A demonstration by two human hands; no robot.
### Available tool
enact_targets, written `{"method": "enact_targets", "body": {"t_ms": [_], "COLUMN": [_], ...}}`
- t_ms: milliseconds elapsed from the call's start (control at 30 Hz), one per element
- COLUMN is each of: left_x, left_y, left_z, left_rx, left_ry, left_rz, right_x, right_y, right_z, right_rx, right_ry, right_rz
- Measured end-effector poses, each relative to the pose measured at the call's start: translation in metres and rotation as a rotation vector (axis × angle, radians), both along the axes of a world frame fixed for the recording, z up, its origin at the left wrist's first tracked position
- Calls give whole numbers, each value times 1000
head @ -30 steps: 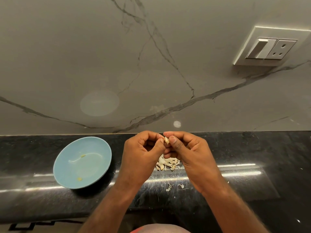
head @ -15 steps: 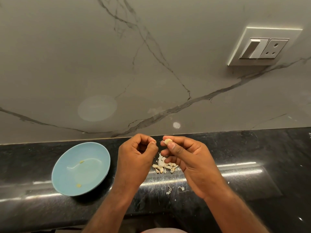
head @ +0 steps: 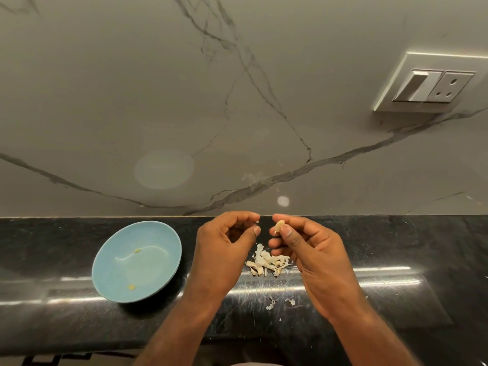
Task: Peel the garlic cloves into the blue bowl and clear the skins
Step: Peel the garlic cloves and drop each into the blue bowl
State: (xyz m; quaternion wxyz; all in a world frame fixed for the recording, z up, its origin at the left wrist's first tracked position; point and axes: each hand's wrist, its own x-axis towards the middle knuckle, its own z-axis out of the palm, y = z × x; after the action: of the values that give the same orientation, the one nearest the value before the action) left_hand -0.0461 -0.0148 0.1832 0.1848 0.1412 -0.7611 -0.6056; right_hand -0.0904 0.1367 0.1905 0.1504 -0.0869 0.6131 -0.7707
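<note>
- Above the black bench (head: 396, 247), my right hand (head: 317, 257) pinches a garlic clove (head: 279, 225) in a narrow grip.
- Just beside it my left hand (head: 224, 249) curls; what its grip holds, I cannot tell.
- Left sits the blue bowl (head: 111, 256); skins (head: 266, 261) lie under my hands.

I count one round blue ceramic bowl (head: 158, 233) with two small yellowish bits (head: 137, 250) in it. One pale garlic clove (head: 280, 225) is pinched in my right hand (head: 311, 249). There is one heap of papery white skins (head: 266, 262), two loose skin scraps (head: 270, 305), and one white wall plate (head: 390, 101) with one switch (head: 414, 85) and one socket (head: 449, 87).
</note>
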Motion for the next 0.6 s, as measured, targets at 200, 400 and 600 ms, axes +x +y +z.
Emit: {"method": "enact_targets", "body": {"t_ms": [200,400,600], "left_x": [2,0,-1], "left_y": [4,0,1], "left_z": [12,9,7], "left_rx": [131,270,330], "left_ry": [-13,-57,-69], "left_rz": [-182,-187,-195], "right_x": [0,0,-2], "right_y": [-1,4,6], "right_z": [0,2,4], "right_rx": [104,211,228], "right_ry": [81,154,148], "right_rz": [-19,19,54]}}
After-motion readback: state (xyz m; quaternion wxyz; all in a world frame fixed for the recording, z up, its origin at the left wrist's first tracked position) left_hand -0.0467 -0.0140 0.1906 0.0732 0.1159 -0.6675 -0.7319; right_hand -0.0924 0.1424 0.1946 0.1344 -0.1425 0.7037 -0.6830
